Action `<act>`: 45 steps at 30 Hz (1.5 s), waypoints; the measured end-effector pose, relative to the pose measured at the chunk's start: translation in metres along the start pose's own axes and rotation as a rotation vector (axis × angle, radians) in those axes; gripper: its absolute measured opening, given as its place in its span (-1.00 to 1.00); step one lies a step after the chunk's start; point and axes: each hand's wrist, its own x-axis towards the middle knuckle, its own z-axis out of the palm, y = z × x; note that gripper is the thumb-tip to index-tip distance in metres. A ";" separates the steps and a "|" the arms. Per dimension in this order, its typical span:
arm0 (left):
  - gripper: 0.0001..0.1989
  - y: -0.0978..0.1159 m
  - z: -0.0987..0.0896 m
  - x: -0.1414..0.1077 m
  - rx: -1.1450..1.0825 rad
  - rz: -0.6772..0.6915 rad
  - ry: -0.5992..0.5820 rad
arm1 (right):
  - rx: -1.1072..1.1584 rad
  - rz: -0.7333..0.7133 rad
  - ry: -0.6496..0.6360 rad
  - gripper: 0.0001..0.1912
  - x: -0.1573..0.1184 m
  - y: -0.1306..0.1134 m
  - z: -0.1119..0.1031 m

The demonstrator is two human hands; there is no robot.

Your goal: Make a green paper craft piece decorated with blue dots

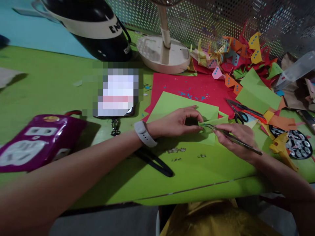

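On grn table (98, 183), scissors (237, 113) R of paper (159, 111), pwr strip (41, 141) far L

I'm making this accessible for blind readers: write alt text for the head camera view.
The right hand holds metal tweezers at folded green paper that the left hand grips, over a green table. Beyond lie red paper and a heap of colourful paper pieces.

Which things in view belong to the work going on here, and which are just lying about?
Seem to belong:
- tweezers, in the right hand
- folded green paper, at the left hand
- green sheet beneath

Seem to be lying about:
- purple socket block
- black-and-white jug
- black strap
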 end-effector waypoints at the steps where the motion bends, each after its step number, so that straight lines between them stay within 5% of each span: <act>1: -0.83 0.000 0.000 0.000 -0.007 -0.013 0.005 | -0.005 -0.010 0.007 -0.88 0.000 0.000 0.000; 23: -0.78 0.003 0.000 -0.002 -0.047 -0.092 0.024 | 0.050 0.160 -0.054 -0.82 -0.004 0.001 0.000; 45: -0.82 0.005 -0.001 -0.002 -0.041 -0.087 0.000 | 0.077 0.163 -0.034 -0.84 -0.004 0.000 0.002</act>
